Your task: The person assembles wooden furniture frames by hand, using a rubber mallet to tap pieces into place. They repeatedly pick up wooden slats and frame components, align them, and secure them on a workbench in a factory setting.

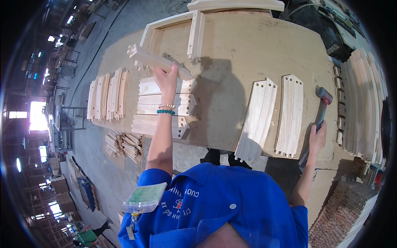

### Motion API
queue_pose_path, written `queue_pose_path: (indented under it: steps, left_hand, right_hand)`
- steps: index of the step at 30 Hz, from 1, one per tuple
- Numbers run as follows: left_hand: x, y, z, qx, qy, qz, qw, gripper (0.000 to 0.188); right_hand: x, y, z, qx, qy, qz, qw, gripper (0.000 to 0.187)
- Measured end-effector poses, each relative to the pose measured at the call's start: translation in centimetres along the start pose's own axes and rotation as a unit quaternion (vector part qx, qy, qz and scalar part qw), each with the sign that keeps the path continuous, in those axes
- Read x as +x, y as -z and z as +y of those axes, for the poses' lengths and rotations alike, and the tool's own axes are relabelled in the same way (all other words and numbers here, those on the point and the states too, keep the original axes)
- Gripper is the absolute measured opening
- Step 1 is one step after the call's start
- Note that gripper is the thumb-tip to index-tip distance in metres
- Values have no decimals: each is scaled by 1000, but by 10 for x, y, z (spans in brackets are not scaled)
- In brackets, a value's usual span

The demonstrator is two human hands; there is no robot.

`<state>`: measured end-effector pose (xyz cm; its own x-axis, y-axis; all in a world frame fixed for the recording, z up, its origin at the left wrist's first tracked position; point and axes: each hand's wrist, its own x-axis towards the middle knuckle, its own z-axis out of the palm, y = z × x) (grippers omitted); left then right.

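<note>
My left hand (166,82), with two bead bracelets at the wrist, is closed on a pale wooden piece (151,58). That piece is raised over the left part of the table and has dowel ends at its far left tip. Beneath my left forearm lie several wooden pieces (149,108) with dark holes at their right ends. At the right edge, my right hand (317,138) grips the handle of a mallet (324,96) whose reddish head points away from me. Left of the mallet are two sets of joined wooden pieces (290,115), (257,118).
A wooden frame (173,20) sits at the table's (264,45) far left, near a long wooden bar (235,5). More slats (108,95) lie at the left edge. Wood stacks (364,103) stand on the right. A bundle of sticks (123,144) lies below the table's left edge.
</note>
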<state>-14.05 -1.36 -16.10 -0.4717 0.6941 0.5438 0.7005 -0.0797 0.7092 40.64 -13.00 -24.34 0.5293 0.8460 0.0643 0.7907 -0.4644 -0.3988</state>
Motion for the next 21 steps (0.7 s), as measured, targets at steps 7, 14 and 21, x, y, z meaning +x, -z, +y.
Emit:
queue_pose_path:
  steps: [7, 14, 21]
  left_hand:
    - [5, -2, 20, -23, 66, -55, 996, 53]
    - [-3, 6, 21, 12, 69, -82, 994, 45]
    - [-3, -6, 31, 42, 86, -117, 989, 50]
  right_hand:
    - [45, 5, 35, 334, -99, -111, 931, 39]
    - [-30, 56, -99, 487, -33, -206, 848, 29]
    - [-56, 123, -265, 339, 322, -274, 840, 50]
